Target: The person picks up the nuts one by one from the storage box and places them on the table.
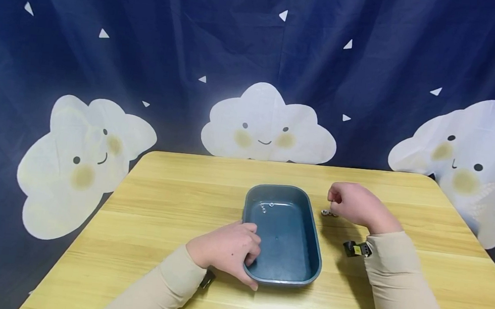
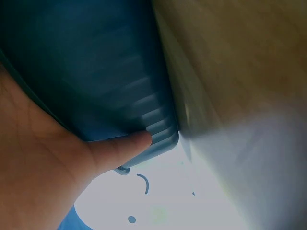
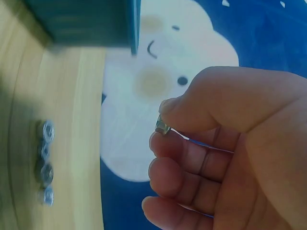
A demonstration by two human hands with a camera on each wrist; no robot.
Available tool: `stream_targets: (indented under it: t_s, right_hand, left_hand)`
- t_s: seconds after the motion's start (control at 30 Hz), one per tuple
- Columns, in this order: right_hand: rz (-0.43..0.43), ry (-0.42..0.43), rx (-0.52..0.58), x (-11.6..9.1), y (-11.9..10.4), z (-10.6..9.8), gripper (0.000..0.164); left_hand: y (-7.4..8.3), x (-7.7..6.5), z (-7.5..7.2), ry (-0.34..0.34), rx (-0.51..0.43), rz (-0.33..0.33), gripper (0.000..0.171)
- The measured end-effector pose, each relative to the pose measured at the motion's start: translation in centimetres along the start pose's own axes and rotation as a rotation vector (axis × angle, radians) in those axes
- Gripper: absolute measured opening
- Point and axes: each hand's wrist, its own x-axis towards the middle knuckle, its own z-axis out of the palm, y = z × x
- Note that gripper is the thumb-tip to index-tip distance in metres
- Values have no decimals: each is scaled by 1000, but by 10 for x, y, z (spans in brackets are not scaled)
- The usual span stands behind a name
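Observation:
A dark blue rectangular bin (image 1: 285, 247) sits on the table, several small metal nuts (image 1: 271, 204) lying near its far left corner. My left hand (image 1: 230, 247) grips its near left side, fingers over the rim; in the left wrist view the thumb (image 2: 120, 149) lies along the ribbed outer wall. Right of the bin, my right hand (image 1: 359, 203) is raised over the table. It pinches one small shiny metal nut (image 3: 163, 126) between thumb and index finger, partly hidden by the fingertips. Below it, several more nuts (image 3: 47, 173) lie in a row on the wood.
The wooden table (image 1: 171, 202) extends around the bin on all sides. Behind its far edge hangs a dark blue curtain (image 1: 241, 34) with smiling white clouds (image 1: 268, 126). A black wrist camera (image 1: 354, 249) sticks out from the right sleeve.

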Motion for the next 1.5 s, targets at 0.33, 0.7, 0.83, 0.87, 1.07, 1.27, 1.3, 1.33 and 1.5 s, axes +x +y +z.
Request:
stream_targets:
  t_s: [0.33,0.7,0.83,0.87,1.07,1.27,1.3,1.33,1.5]
  right_hand:
    - [65,-62,6,-4,23,8,5]
    - [110,-162,23,-5,39,19,4]
    - [117,-177,31,-6,43,23,5]
    - [117,-178,31,-6,44,24,5]
    - [116,-183,36,-8,47,30,6]
    - [121,-181,21,-9,48,36,6]
    - [122,-182,19,-9,48,36,6]
    - [122,-183,15,-9,49,36,6]
    - [129,-189,17,-9,49,37,7]
  left_hand:
    - [-1,1,0,4,-11,-1,55]
    - [0,1,2,6,3,-2,55]
    - [0,1,2,5,6,-2,55]
    - [0,0,2,6,6,-2,55]
    - [0,0,1,5,0,-2,55]
    - [0,0,2,2,0,-5,55]
    - [0,0,2,2,0,-5,55]
    - [0,0,3,2,0,-6,55]
    - [-1,0,3,5,-8,-7,55]
